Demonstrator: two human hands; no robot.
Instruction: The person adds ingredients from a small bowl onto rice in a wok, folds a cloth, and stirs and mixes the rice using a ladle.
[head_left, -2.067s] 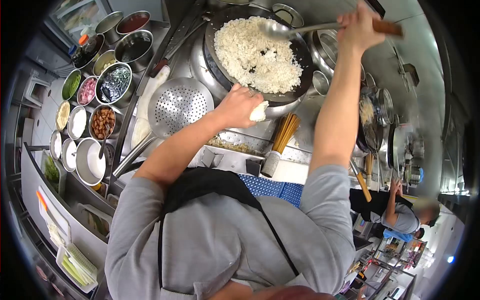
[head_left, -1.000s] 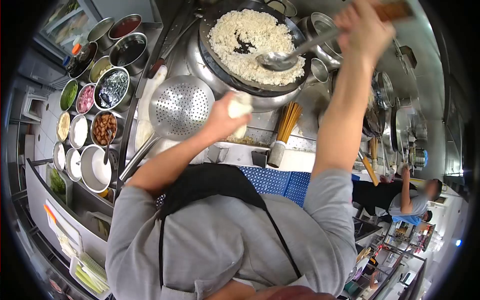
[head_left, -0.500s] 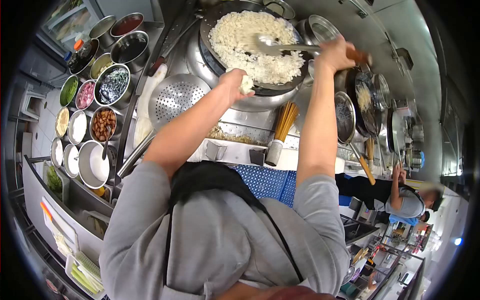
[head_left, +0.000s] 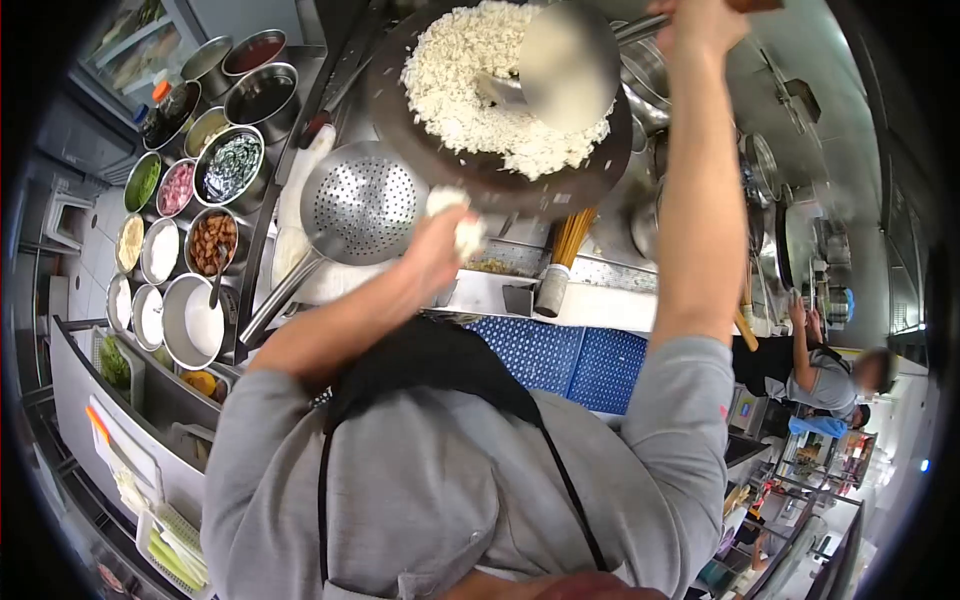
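Observation:
My left hand (head_left: 437, 245) is closed round a folded white cloth (head_left: 468, 238) at the near left edge of a dark wok (head_left: 560, 188). The wok's handle, if any, is hidden by hand and cloth. White rice (head_left: 455, 70) covers much of the wok, with a few grains on the near rim. My right hand (head_left: 705, 30) is wrapped round the handle of a ladle (head_left: 570, 68), whose round bowl is blurred and raised over the rice. A brown handle end sticks out past that hand. A second curved metallic shape in the rice is too smeared to make out.
A perforated strainer (head_left: 362, 200) lies to the left. Beyond it stand several steel pots, one of diced brown food (head_left: 212, 240). A bamboo brush (head_left: 570, 245) is below the wok. Another person (head_left: 825, 375) stands at the right.
The wok has come nearer and looks tilted. My left hand has moved down and left with the cloth. My right hand has risen, lifting the ladle out of the rice.

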